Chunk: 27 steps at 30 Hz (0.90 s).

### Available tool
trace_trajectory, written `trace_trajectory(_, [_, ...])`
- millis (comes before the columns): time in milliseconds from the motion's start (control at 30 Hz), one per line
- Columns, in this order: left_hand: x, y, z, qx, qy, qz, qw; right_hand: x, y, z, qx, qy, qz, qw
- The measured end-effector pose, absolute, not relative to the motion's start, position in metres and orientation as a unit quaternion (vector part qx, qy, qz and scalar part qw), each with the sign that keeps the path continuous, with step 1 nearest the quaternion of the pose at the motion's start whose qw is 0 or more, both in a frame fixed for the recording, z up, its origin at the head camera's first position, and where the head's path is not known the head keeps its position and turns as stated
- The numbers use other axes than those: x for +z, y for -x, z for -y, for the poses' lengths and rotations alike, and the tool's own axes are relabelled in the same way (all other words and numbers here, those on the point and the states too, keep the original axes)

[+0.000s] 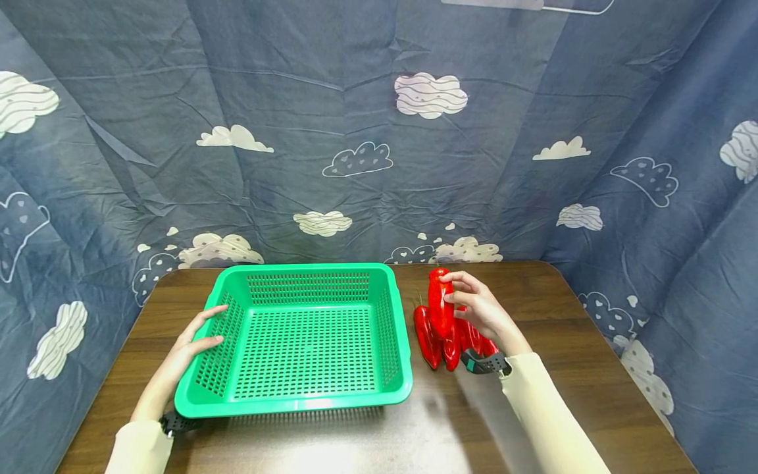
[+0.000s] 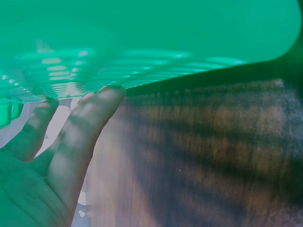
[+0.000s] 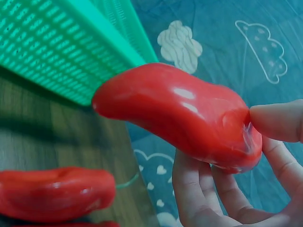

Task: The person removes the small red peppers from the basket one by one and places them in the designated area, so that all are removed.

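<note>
In my right hand (image 1: 481,308) a glossy red pepper (image 1: 440,304) is pinched near its stem end by thumb and fingers, its narrow end pointing down. Close up in the right wrist view, the same pepper (image 3: 177,113) is clear of the surface. Below it several red peppers (image 1: 428,336) lie in a group on the table. My left hand (image 1: 180,352) holds the left rim of a green slotted basket (image 1: 308,406), two digits reaching over the rim. Other left fingers (image 2: 78,142) lie along the outside of the wall, under the rim. No peppers show inside the basket.
The brown wooden table (image 1: 551,316) extends to the right of the peppers. A dark blue curtain (image 1: 355,99) with cloud prints hangs behind it and along both sides. Dark bands circle both wrists.
</note>
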<state>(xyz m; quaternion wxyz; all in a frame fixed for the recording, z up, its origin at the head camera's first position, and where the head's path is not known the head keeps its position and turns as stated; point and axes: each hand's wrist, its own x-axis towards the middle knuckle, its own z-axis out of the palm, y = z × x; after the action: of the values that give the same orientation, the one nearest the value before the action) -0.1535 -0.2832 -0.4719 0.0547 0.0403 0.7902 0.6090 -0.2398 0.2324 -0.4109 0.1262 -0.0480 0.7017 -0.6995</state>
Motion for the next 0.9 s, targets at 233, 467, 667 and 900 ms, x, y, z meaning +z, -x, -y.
trace_trajectory(233, [-0.471,0.154,0.283,0.605,-0.047,-0.793,0.046,-0.416,0.238,-0.246,-0.691,0.031,-0.712,0.117])
trace_trajectory(467, [-0.471,0.154,0.284,0.607,-0.047,-0.792,0.048,-0.422,0.236,-0.256,-0.696,0.021,-0.708,0.114])
trace_trajectory(667, [-0.471,0.155,0.284,0.606,-0.048,-0.793,0.047,-0.431,0.235,-0.265,-0.698,0.016,-0.707,0.116])
trace_trajectory(900, [-0.472,0.156,0.284,0.607,-0.045,-0.792,0.047,-0.439,0.233,-0.277,-0.693,0.011,-0.713,0.111])
